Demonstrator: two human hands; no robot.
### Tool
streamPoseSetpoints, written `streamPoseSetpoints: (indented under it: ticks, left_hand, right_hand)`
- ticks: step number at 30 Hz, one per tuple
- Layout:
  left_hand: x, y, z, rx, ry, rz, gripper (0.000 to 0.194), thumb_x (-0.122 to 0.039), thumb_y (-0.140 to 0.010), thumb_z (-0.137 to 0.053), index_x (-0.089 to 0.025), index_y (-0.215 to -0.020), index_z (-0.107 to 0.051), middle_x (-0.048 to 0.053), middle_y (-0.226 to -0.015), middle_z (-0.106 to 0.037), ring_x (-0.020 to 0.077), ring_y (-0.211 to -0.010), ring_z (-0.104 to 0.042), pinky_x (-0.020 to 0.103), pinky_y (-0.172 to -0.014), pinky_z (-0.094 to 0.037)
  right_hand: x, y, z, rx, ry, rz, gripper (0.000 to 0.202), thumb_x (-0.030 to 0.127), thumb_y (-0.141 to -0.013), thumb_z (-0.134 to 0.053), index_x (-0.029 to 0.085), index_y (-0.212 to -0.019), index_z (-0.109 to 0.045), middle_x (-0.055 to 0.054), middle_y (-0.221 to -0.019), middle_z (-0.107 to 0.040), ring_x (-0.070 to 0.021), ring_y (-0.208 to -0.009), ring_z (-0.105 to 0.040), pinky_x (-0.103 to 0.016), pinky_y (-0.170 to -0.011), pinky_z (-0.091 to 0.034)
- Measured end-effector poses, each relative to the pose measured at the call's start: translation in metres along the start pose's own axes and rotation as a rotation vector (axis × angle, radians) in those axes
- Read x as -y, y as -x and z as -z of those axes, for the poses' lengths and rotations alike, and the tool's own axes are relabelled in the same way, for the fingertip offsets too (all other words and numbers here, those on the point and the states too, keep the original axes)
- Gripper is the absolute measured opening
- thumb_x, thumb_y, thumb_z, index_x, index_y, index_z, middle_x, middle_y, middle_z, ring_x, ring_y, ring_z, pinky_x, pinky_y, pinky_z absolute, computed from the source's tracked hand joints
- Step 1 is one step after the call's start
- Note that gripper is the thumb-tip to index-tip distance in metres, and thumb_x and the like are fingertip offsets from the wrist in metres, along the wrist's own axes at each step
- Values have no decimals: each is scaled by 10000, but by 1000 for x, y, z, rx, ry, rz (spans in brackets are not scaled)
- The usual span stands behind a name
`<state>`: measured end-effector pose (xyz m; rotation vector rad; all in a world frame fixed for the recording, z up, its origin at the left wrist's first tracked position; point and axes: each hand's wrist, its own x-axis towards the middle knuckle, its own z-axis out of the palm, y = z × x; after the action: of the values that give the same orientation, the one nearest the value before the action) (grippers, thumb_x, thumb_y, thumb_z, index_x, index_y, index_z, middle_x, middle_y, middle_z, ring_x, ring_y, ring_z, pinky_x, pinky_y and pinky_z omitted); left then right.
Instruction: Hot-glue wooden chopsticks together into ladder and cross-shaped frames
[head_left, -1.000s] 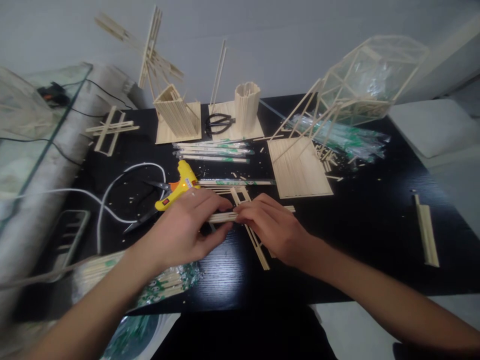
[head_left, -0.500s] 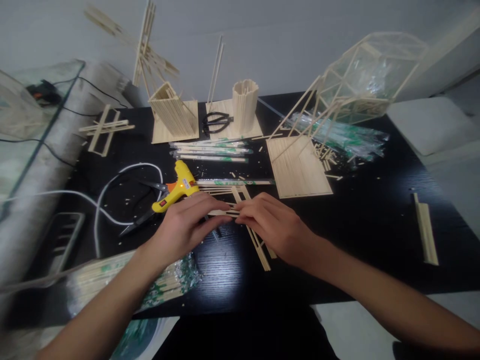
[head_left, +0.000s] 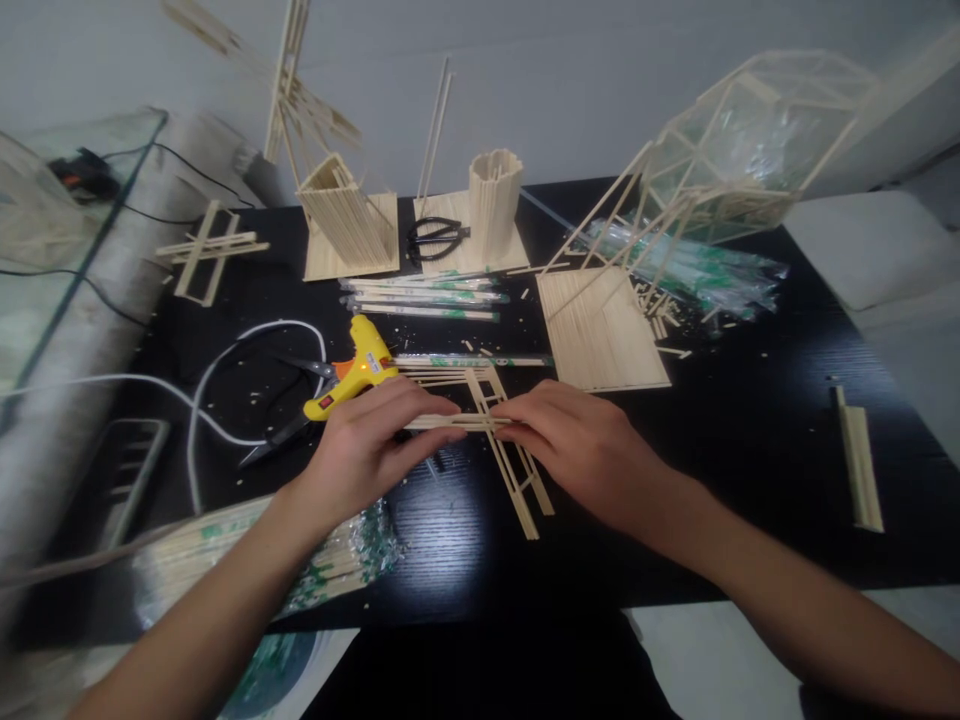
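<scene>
Thin wooden sticks (head_left: 476,422) lie sideways between my two hands. My left hand (head_left: 382,430) pinches them from the left, thumb below and fingers above. On the other side, my right hand (head_left: 570,440) pinches their right end near its fingertips. Beneath the sticks, a narrow ladder-like stick frame (head_left: 517,490) slants across the black table and crosses under them. A yellow hot glue gun (head_left: 352,370) lies just beyond my left hand, its switch lit red. More loose sticks lie partly hidden behind my left fingers.
Wrapped chopstick-like sticks (head_left: 427,300) lie mid-table. Behind them stand two stick-walled towers (head_left: 495,210) on flat bases, with black-handled scissors (head_left: 439,240) alongside. A flat stick panel (head_left: 600,330) supports a tall stick structure (head_left: 720,150). A bag of sticks (head_left: 337,560) sits front left; a white cord (head_left: 196,430) loops left.
My right hand has slid a little to the right, widening the gap between my hands. More of the held sticks shows between them.
</scene>
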<state>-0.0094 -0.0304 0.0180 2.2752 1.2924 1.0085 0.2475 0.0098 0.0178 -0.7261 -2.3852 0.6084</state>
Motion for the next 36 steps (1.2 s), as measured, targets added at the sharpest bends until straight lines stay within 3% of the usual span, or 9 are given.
streamPoseSetpoints:
  ticks: [8, 15, 20, 27, 33, 36]
  left_hand:
    - [5, 4, -2, 2, 73, 50, 278, -266, -886, -856, -197, -1126, -735, 33, -1019, -799, 146, -906, -754, 267, -843, -597]
    - [3, 1, -2, 9, 110, 6, 159, -201, -918, -814, -203, -1061, -744, 23, -966, -803, 143, -871, -751, 270, -798, -596]
    - [3, 1, -3, -6, 109, 32, 195, -243, -908, -832, -202, -1077, -744, 35, -973, -811, 153, -861, -761, 282, -803, -614]
    - [2, 0, -7, 18, 97, 88, 230, -330, -907, -837, -204, -1080, -753, 48, -984, -808, 174, -886, -761, 309, -812, -619]
    - [-3, 0, -11, 54, 123, 83, 167, -274, -922, -820, -205, -1060, -757, 30, -969, -811, 155, -863, -765, 275, -806, -614]
    - [-5, 1, -10, 42, 129, 113, 150, -275, -922, -820, -202, -1040, -761, 20, -950, -812, 145, -836, -768, 251, -783, -616]
  right_hand:
    - [-6, -2, 1, -33, -58, -15, 95, 135, -1001, -719, 120, -1087, -758, -75, -981, -789, -197, -906, -749, -330, -838, -632]
    - [-7, -3, 5, 13, -129, -109, 94, 162, -995, -742, 185, -1072, -792, -41, -982, -814, -175, -875, -771, -300, -793, -618]
    - [-6, -5, 7, 31, -185, -166, 119, 136, -941, -799, 187, -1048, -809, -23, -971, -825, -160, -842, -776, -276, -767, -604]
    - [-6, -3, 4, 14, -161, -112, 103, 171, -984, -752, 186, -1064, -815, -45, -980, -828, -178, -865, -776, -306, -775, -620]
    - [-3, -2, -1, -23, -116, -19, 113, 143, -982, -748, 135, -1086, -791, -68, -975, -823, -193, -901, -770, -314, -793, -632]
    - [0, -3, 6, -43, -128, -22, 143, 190, -959, -791, 162, -1100, -790, -63, -991, -828, -200, -901, -781, -323, -807, -643]
